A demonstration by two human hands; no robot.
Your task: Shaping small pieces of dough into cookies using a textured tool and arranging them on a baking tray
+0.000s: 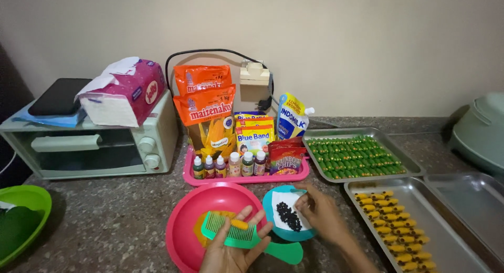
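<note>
My left hand (pixel 228 254) holds a green comb (pixel 236 233) flat over a pink bowl (pixel 184 215). A small yellow piece of dough (pixel 239 224) lies on the comb's teeth. More yellow dough (pixel 202 226) sits in the bowl under the comb. My right hand (pixel 321 212) rests on a small teal plate (pixel 273 199) lined with white paper, fingertips at its far edge beside a heap of small dark bits (pixel 287 215).
A metal tray (pixel 436 226) of yellow shaped pieces lies at right, a tray of green ones (pixel 354 156) behind it, an empty tray (pixel 467 199) further right. A pink tray (pixel 244 176) holds bottles and packets. A small oven (pixel 94 142) and green bowl (pixel 23 215) stand left.
</note>
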